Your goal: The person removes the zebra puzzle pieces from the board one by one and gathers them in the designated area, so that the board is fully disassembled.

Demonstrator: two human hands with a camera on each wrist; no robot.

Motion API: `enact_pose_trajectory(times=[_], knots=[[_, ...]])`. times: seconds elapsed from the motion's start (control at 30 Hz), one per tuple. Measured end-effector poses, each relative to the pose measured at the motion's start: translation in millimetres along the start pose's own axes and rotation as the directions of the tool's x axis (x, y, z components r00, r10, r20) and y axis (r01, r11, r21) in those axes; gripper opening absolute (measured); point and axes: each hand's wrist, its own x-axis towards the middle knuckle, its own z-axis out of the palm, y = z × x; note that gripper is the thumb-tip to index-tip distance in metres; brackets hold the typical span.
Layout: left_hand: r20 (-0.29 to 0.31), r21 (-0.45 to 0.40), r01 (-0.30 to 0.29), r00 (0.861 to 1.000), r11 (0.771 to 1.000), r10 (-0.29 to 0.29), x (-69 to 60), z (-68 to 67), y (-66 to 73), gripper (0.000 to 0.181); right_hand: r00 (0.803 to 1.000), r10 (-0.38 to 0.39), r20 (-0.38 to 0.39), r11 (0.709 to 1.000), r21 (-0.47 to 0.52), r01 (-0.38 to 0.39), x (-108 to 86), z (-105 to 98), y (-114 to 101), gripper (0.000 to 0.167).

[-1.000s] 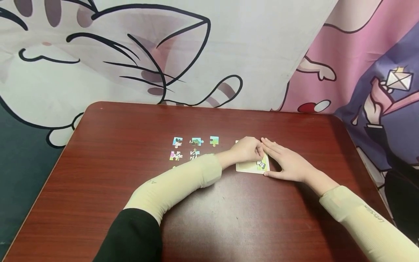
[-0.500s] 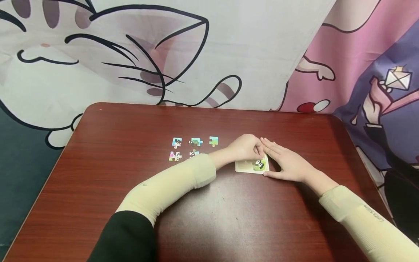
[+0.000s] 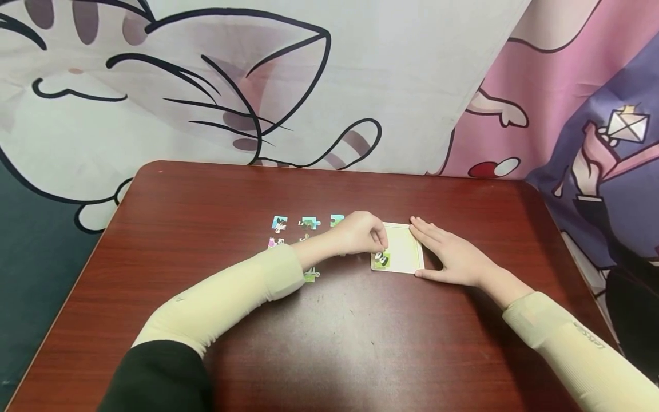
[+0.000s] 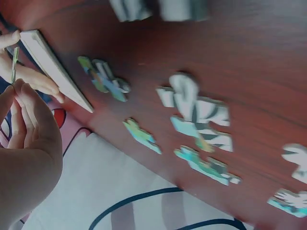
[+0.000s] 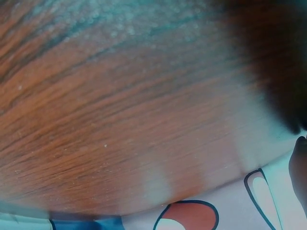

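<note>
My left hand (image 3: pixel 360 233) pinches a green jigsaw puzzle piece (image 3: pixel 382 260) with a black-and-white figure, over the left part of a pale square puzzle board (image 3: pixel 404 246). The left wrist view shows that piece (image 4: pixel 15 64) edge-on between thumb and fingers, off the board (image 4: pixel 55 72). My right hand (image 3: pixel 455 257) lies along the board's right edge, its fingers extended and thumb spread toward the near corner. In the right wrist view, only a dark bit of that hand (image 5: pixel 300 167) shows at the right edge.
Loose puzzle pieces lie in rows left of the board, among them a blue one (image 3: pixel 280 223), a blue-green one (image 3: pixel 310 223) and a green one (image 3: pixel 311 276). My left forearm hides some. Beyond the brown table (image 3: pixel 329 355) hangs a cartoon-print cloth (image 3: pixel 412 86).
My left hand has carried the pinched puzzle piece leftward across the board, from its right side to its left. The right hand and the board have stayed put.
</note>
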Motion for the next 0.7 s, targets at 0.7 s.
enact_pose_trajectory(times=[0.7], knots=[[0.003, 0.022, 0.028, 1.0, 0.999, -0.028, -59.2, 0.9, -39.1, 0.008, 1.0, 0.005, 0.008, 1.0, -0.014, -0.005, -1.4, 0.4, 0.3, 0.099]])
